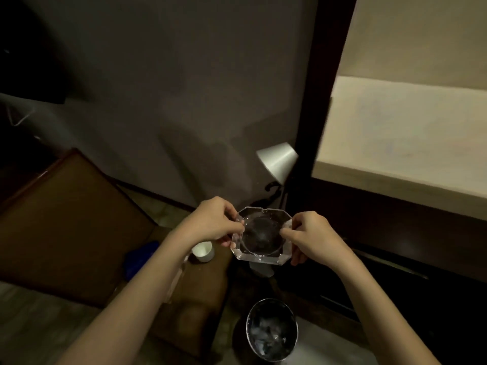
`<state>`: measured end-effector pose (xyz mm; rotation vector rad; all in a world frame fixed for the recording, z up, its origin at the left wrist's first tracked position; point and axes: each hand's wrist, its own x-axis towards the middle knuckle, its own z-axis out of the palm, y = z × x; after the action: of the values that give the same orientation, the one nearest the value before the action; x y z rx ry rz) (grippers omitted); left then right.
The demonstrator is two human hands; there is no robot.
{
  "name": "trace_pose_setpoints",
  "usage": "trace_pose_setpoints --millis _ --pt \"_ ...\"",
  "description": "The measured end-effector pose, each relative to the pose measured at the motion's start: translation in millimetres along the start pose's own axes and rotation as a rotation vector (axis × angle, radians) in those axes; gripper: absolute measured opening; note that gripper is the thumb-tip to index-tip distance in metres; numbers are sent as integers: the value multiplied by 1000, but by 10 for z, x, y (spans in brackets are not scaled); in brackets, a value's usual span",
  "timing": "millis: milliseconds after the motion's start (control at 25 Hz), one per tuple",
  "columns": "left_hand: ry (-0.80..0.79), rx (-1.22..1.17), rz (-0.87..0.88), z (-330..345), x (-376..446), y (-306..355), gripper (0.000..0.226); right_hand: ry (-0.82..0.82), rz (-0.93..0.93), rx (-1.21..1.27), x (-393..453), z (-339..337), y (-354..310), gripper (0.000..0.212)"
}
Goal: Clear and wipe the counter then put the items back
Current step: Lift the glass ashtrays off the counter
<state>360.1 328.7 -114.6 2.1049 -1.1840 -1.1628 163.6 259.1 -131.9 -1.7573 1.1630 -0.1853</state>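
1. Far L: brown counter (pixel 66 219) w/ darker rim, running from upper left toward centre; dim light, surface detail hard to make out.
2. Blue object (pixel 139 259) lying near the counter's right end, partly behind the L forearm; blurred, can't tell what it is.
3. White cup (pixel 202 251) upright just right of the blue object, below the L hand, opening facing up.
4. L hand (pixel 210 222): fingers curled, thumb on top of the glass ashtray's left edge, fingers under it – pinching the rim.
5. Glass ashtray (pixel 262 235): clear, octagonal, round bowl in the middle, notches in the rim. Held in the air btwn both hands, roughly level, above the gap right of the counter and higher in view than the bin.
6. R hand (pixel 311 235): same grip on the ashtray's right edge, thumb over the rim, fingers wrapped beneath.
7. Bin (pixel 271 330): round, shiny metal rim, on the floor below the ashtray; pale crumpled stuff inside.
8. Desk lamp (pixel 279 160): white cone shade, tilted, behind the ashtray next to a dark vertical post.
9. Far R: pale ledge (pixel 408 143) beyond the dark frame, brightly lit.
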Motion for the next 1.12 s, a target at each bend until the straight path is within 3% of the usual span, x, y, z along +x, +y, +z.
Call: trace_pose_setpoints --millis 320,720,1120 --pt "-1 67 -130 -444 611 -1827 24 5 133 -24 825 1819 61 12" --pt "0 271 -347 423 1943 -4056 7 -138 292 -104 2166 3780 1491 23" --pt "1 712 -316 1037 2680 -5057 12 -140 382 -90 2868 4645 2365 17"
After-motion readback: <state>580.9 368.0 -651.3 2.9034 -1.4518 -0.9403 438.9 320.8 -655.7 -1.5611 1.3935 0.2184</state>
